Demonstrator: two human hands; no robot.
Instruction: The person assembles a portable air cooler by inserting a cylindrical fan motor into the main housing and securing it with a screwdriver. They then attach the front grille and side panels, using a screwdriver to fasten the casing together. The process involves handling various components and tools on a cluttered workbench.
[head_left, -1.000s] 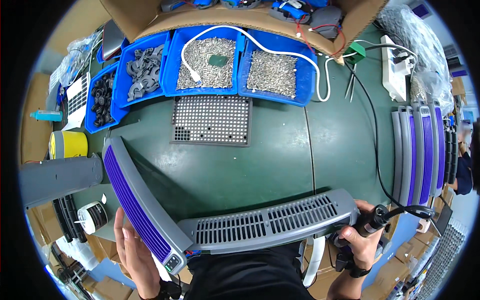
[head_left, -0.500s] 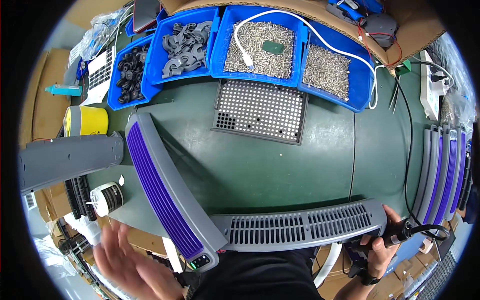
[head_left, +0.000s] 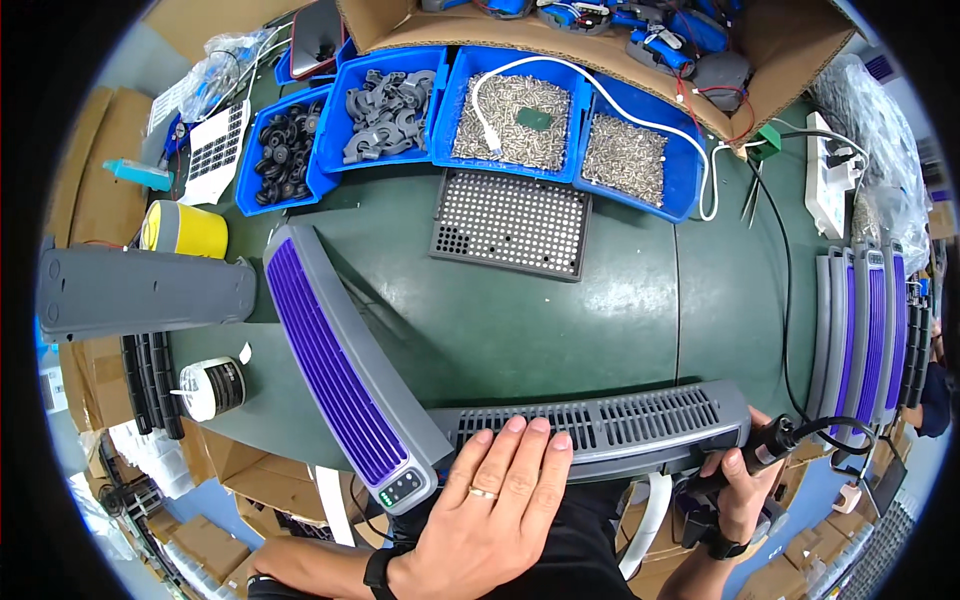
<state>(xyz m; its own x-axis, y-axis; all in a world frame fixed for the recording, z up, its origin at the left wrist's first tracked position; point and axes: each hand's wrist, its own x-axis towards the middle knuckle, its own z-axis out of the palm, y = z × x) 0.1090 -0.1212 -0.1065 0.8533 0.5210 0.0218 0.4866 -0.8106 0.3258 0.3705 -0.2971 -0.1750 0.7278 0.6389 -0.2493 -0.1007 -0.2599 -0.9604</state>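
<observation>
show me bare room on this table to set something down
Widest patch: middle of the green table, bordered by the perforated tray, purple-grilled panel and slotted panel. Another lies right of the seam, left of the black cable. Crowded: back, with blue bins; right edge, with stacked panels.

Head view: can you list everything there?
Table: one, green, centre
Slotted panel: one, grey, near edge
Slatted panel: one, purple and grey, left
Plain shell: one, grey, left
Stacked panels: several, purple and grey, right
Filled bins: four, blue, rear
Perforated tray: one, black, before bins
Cable: one, white, across bins
Open carton: one, brown, behind bins
Power strip: one, white, right
Canister: one, yellow, grey, left
Corded tool: one, black, right hand
Left hand: one, on slotted panel
Right hand: one, around corded tool
</observation>
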